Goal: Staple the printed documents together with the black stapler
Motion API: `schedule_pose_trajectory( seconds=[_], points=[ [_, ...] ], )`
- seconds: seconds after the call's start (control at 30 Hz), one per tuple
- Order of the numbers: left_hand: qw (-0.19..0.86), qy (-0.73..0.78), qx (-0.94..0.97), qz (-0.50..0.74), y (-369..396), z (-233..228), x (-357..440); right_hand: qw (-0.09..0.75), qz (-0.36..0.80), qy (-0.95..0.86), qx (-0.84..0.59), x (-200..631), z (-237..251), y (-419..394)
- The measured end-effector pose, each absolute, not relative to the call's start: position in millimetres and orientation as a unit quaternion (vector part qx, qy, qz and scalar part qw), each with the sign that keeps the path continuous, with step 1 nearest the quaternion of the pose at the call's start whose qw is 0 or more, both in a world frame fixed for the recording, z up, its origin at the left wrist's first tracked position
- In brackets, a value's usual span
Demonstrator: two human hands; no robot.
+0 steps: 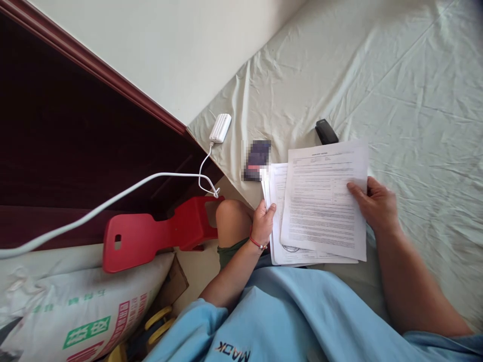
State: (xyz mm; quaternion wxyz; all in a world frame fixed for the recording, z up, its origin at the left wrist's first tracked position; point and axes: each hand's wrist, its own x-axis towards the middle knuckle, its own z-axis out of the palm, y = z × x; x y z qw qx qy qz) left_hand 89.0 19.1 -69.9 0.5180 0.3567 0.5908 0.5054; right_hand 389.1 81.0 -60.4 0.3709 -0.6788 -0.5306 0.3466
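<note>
A pale, creased cloth [422, 95] spreads beside a white wall [151, 45], with a black stapler-like object [326, 132] lying just beyond the top sheet [320, 201]. That sheet overlaps the lower papers [278, 186], offset to the right, its long axis running away from the body — tipped only slightly. The right hand [379, 205] is nearer to it, gripping its right margin, thumb in front, other fingertips hidden; the sheet extends leftward from there. The left hand [264, 222] pinches the lower papers' left edge — apart from the top sheet.
</note>
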Motion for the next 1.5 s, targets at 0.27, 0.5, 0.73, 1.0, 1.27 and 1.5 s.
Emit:
schedule_pose_trajectory(
  seconds=[0.27,0.5,0.73,1.0,1.27,1.5],
  points=[
    [0.514,0.595,0.37,0.495,18.3,-65.8,90.6,0.337,0.352,-0.578,-0.654,364.8,-47.7,72.4],
    [0.518,0.565,0.377,0.52,16.8,-53.4,90.5,0.412,0.322,-0.574,-0.63,362.6,-58.7,76.2],
    [0.569,0.495,0.367,0.545,19.0,-32.9,92.7,0.403,0.658,-0.437,-0.463,375.8,-53.1,74.0],
    [0.701,0.436,0.326,0.461,23.0,-34.2,88.1,0.316,0.71,-0.429,-0.46,365.7,-42.9,61.9],
    [0.706,0.441,0.362,0.42,14.8,-37.8,87.5,0.332,0.497,-0.569,-0.565,371.1,-18.2,71.7],
    [0.707,0.44,0.368,0.414,6.2,-40.9,98.7,0.338,0.084,-0.812,-0.468,337.2,72.6,96.1]
  ],
)
